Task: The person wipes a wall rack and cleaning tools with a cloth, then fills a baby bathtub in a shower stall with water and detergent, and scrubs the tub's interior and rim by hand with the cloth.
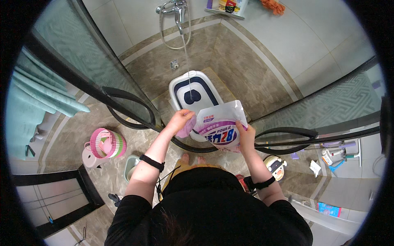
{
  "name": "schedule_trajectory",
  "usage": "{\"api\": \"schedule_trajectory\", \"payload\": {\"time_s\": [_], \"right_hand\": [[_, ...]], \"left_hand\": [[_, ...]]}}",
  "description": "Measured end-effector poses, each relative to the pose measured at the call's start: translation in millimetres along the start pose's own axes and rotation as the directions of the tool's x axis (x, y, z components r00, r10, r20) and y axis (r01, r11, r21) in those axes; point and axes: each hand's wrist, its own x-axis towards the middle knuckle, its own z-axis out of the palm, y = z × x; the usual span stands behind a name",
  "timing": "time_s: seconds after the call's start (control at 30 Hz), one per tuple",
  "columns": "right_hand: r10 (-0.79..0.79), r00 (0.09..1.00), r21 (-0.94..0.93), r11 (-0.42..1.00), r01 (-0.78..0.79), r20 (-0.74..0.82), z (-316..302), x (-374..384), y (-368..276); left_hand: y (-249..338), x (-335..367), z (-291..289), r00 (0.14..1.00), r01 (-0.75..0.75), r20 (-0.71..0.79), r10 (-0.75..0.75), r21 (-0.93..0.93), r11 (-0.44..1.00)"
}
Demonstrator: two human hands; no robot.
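My right hand (247,138) grips the right side of a white and purple detergent bag (219,127), its printed face toward me. The left hand (180,119) is closed on a lilac piece (186,127) beside the bag's left edge; I cannot make out whether it is cloth or soft plastic. Just beyond both hands a white and navy wash basin (175,88) stands on the shower floor, its near part hidden by the bag. A thin stream of water runs into it from the chrome tap (179,16) on the wall.
Curved black-framed glass doors with looped handles (129,108) flank me on both sides. A pink, white and green bucket (119,143) stands on the left, near a pale green basin (131,166). A corner shelf (225,11) and an orange glove-like item (274,6) are high up.
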Motion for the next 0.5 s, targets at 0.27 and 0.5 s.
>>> {"api": "schedule_trajectory", "payload": {"time_s": [0.27,0.5], "right_hand": [[-0.057,0.998,-0.041,0.998,0.056,-0.032,2,0,17],[-0.072,0.995,-0.124,0.99,0.063,-0.068,5,1,16]], "left_hand": [[-2,9,-3,0.995,-0.089,-0.019,0.095,0.207,0.974],[23,6,-12,0.975,-0.095,0.2,0.099,-0.028,0.995]]}}
